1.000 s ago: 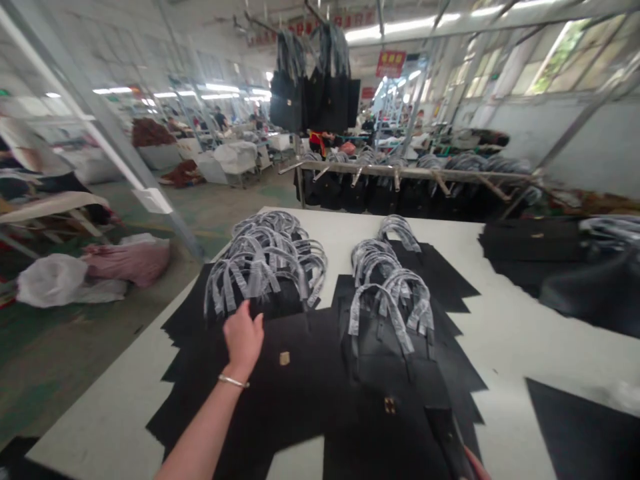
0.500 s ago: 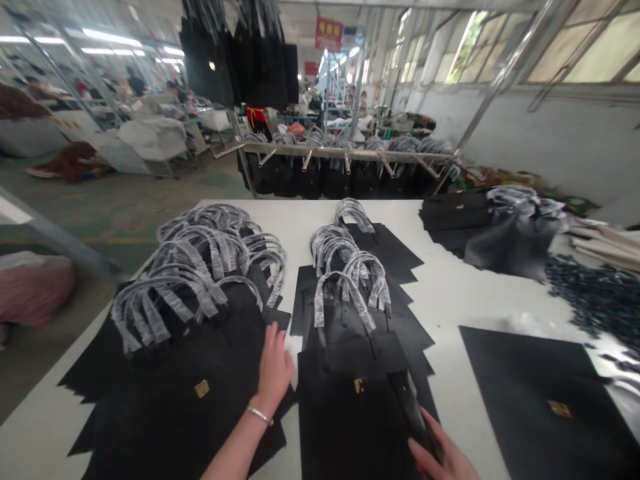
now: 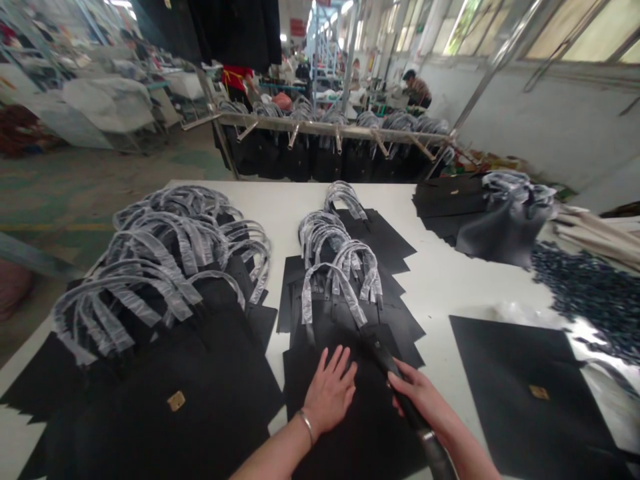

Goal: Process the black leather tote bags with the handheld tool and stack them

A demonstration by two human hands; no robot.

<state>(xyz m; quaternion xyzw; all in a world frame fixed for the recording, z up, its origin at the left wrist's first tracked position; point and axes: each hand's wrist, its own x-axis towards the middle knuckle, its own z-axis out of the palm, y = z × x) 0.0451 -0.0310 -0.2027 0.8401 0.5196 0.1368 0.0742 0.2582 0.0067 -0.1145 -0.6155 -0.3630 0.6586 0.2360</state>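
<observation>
On your pale bench [image 3: 435,293], the black bag [image 3: 367,433] beneath your open left hand [image 3: 327,393] could scuff if the tool [image 3: 411,412] gripped in your right hand [image 3: 425,397] drags.

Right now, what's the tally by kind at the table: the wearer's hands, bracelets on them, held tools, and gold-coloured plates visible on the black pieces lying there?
Left hand and right hand: 2
Bracelet: 1
Black handheld tool: 1
Gold-coloured plates: 3
Total: 7

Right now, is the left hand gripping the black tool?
No: the right hand holds the black tool; the left hand is open.
</observation>
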